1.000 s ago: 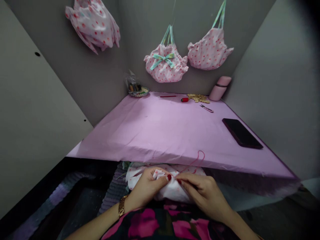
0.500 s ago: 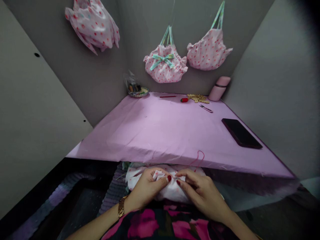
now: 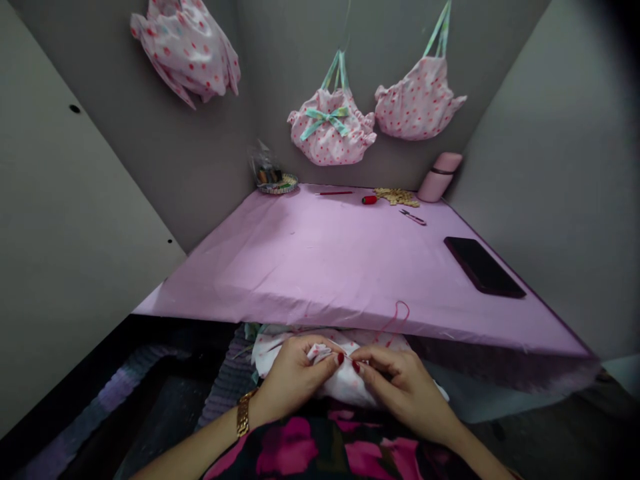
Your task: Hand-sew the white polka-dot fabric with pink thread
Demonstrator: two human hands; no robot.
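Observation:
On my lap, just below the table's front edge, lies a bunched white cloth with pink dots [image 3: 345, 383]. My left hand [image 3: 293, 377] is closed on a fold of that cloth, thumb and fingers pinching it. My right hand [image 3: 403, 387] meets it fingertip to fingertip in a pinch at the same fold; whatever it holds there is too small to make out. A red thread [image 3: 397, 315] loops up from the cloth over the table's edge. A gold watch sits on my left wrist.
The pink-covered table [image 3: 320, 267] carries a black phone [image 3: 484, 267] at right, small scissors [image 3: 413, 217], a red thread spool [image 3: 369, 199], wooden pieces [image 3: 397, 196], a pink bottle [image 3: 440, 176] and a small basket [image 3: 275, 180]. Three dotted fabric bags hang on the grey walls.
My right hand has shifted slightly, its fingers drawing in closer to the left thumb at the fold. The cloth and the left hand have barely moved.

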